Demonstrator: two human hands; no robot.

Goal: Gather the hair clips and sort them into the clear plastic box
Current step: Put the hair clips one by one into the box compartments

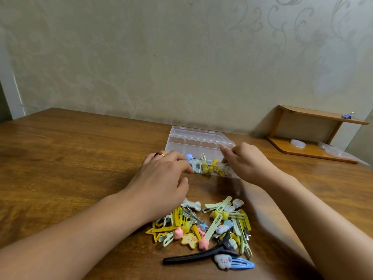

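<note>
Presently, the clear plastic compartment box (198, 146) stands open on the brown wooden table (70, 150), a few yellow, blue and white clips in its near compartments. The left hand (163, 176), fingers curled, grips the box's left near corner; the right hand (245, 160) pinches its right near edge. The pile of pastel and yellow hair clips (203, 225) lies loose just behind both wrists, apart from the fingers.
</note>
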